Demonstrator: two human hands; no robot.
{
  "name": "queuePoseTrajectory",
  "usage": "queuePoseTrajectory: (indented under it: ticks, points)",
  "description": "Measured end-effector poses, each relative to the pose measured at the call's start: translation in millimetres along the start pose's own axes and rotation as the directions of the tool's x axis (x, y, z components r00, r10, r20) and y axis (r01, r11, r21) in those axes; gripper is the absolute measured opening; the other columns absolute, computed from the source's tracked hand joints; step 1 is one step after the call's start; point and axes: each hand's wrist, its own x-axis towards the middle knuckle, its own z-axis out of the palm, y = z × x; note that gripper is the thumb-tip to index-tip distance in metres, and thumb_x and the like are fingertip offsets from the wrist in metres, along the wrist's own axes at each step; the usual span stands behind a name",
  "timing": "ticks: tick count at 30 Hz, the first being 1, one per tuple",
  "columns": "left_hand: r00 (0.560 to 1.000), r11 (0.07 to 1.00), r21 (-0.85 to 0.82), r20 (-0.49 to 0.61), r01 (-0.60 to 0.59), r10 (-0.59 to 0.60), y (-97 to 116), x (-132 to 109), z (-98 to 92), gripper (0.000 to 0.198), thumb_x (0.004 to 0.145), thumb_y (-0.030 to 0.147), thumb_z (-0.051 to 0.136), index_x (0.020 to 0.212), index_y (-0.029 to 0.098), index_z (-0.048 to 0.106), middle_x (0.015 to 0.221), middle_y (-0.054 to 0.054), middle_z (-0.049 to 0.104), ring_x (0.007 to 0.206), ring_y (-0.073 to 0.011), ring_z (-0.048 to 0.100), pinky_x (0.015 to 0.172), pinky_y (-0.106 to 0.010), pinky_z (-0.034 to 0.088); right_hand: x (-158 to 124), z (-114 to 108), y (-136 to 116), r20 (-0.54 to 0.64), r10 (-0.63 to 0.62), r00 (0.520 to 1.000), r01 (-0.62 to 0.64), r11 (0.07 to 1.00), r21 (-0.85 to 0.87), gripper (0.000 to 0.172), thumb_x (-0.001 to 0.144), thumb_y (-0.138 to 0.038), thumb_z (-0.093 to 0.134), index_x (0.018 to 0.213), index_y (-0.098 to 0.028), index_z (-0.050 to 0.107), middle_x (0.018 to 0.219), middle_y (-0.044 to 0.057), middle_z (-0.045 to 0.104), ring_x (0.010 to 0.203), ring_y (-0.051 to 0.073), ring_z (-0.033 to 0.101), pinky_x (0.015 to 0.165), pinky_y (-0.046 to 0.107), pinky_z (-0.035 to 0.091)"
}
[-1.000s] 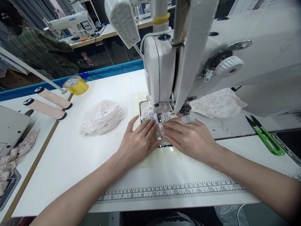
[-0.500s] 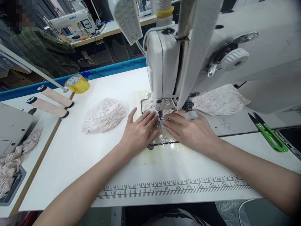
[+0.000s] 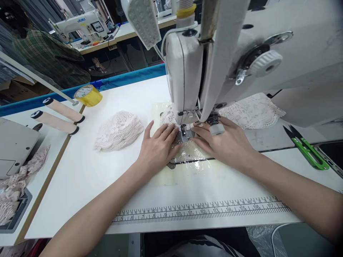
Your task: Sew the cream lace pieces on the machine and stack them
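Observation:
White lace (image 3: 168,117) lies under the head of the sewing machine (image 3: 184,71), partly hidden by my fingers. My left hand (image 3: 160,145) rests flat left of the presser foot (image 3: 183,132), fingers spread, fingertips on the lace edge. Right of the foot, my right hand (image 3: 223,141) has its fingers stretched toward the needle area, its fingertips near the lace and partly behind a machine knob. More lace (image 3: 253,110) lies behind my right hand, under the machine arm. A pile of lace pieces (image 3: 119,131) sits to the left.
Yellow tape (image 3: 88,95) and two thread cones (image 3: 63,110) stand at the left. Green snips (image 3: 308,150) lie at the right. A printed ruler (image 3: 198,211) runs along the front edge. A person in a plaid shirt (image 3: 50,57) is at the back left, near another machine (image 3: 83,26).
My right hand has shifted slightly right, away from the needle, and more of the presser foot shows. My left hand has moved slightly left. The person's hand at the other machine no longer shows.

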Motion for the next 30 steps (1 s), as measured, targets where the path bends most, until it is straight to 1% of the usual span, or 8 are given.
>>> queuePoseTrajectory:
  ticks: [5,8,13,15,18,21,25,30]
  points:
    - [0.998,0.988,0.152,-0.056,0.001,0.008,7.0,-1.2,-4.3,0.043,0.096,0.04,0.049,0.123,0.009,0.06,0.108,-0.014,0.068,0.099,-0.0274,0.064,0.106,-0.053,0.038,1.8,-3.4,3.0,0.008,0.013,1.0,-0.013,1.0,0.005,0.03,0.097,-0.028,0.048,0.088,-0.017,0.074,0.087,0.009,0.072,0.084,0.023,0.066,0.093,0.039,0.044]
    - [0.998,0.987,0.154,-0.04,-0.051,0.058,19.5,-8.0,-12.8,0.036,0.097,0.033,0.048,0.115,0.006,0.061,0.082,-0.009,0.066,0.068,-0.0204,0.063,0.077,-0.042,0.053,2.1,-6.0,4.0,-0.015,-0.001,1.0,0.001,1.0,0.0,0.031,0.097,-0.027,0.049,0.078,-0.018,0.073,0.08,0.008,0.071,0.08,0.023,0.065,0.094,0.04,0.044]
    - [0.982,0.962,-0.196,-0.043,-0.188,0.183,32.5,-19.6,-27.4,0.035,0.096,0.006,0.033,0.125,0.015,0.051,0.1,-0.007,0.067,0.072,-0.0123,0.063,0.049,-0.021,0.044,0.9,-8.1,2.4,-0.038,-0.007,0.999,0.01,0.996,0.087,0.032,0.097,-0.024,0.047,0.081,-0.017,0.074,0.076,0.006,0.07,0.077,0.022,0.064,0.093,0.039,0.045]
    - [0.996,0.981,-0.168,-0.029,-0.092,0.089,30.1,-20.2,-28.7,0.031,0.095,0.014,0.042,0.125,0.017,0.051,0.11,-0.008,0.065,0.079,-0.0147,0.065,0.044,-0.021,0.038,-0.4,-7.8,1.0,-0.024,0.031,0.999,-0.026,0.986,0.167,0.033,0.097,-0.026,0.046,0.088,-0.017,0.076,0.071,0.005,0.069,0.075,0.022,0.063,0.085,0.038,0.047]
    - [0.993,0.996,-0.062,0.108,0.062,-0.055,24.7,-19.6,-26.4,0.023,0.091,0.029,0.056,0.11,0.016,0.058,0.082,-0.003,0.069,0.053,-0.0142,0.058,0.038,-0.024,0.024,-1.4,-7.6,-1.3,0.063,0.122,0.991,-0.136,0.931,0.34,0.032,0.097,-0.032,0.047,0.095,-0.02,0.076,0.071,0.004,0.068,0.072,0.021,0.062,0.07,0.035,0.047]
    - [0.992,0.991,-0.085,0.083,0.102,-0.095,23.5,-19.5,-24.1,0.011,0.09,0.027,0.057,0.083,0.019,0.058,0.055,0.004,0.059,0.041,-0.0117,0.047,0.042,-0.026,0.021,1.0,-12.0,-4.6,0.247,0.211,0.946,-0.315,0.781,0.539,0.031,0.092,-0.045,0.057,0.101,-0.022,0.075,0.073,0.003,0.066,0.064,0.017,0.059,0.059,0.03,0.044]
    - [0.984,0.931,-0.357,-0.127,0.071,-0.124,25.2,-16.9,-25.7,0.011,0.092,0.025,0.056,0.083,0.02,0.055,0.083,0.0,0.067,0.075,-0.0149,0.06,0.062,-0.028,0.041,6.3,-23.3,-12.4,0.524,0.104,0.845,-0.512,0.438,0.739,0.044,0.079,-0.054,0.07,0.109,-0.022,0.07,0.055,-0.006,0.051,0.048,0.011,0.046,0.047,0.025,0.036]
    - [0.937,0.625,-0.74,0.02,0.25,-0.35,24.7,-11.0,-30.3,0.014,0.097,0.028,0.049,0.085,0.021,0.048,0.078,0.002,0.058,0.067,-0.0107,0.052,0.061,-0.024,0.044,6.6,-27.7,-22.2,0.65,-0.13,0.749,-0.653,0.022,0.757,0.029,0.082,-0.046,0.068,0.09,-0.018,0.063,0.051,-0.008,0.049,0.043,0.01,0.047,0.043,0.023,0.034]
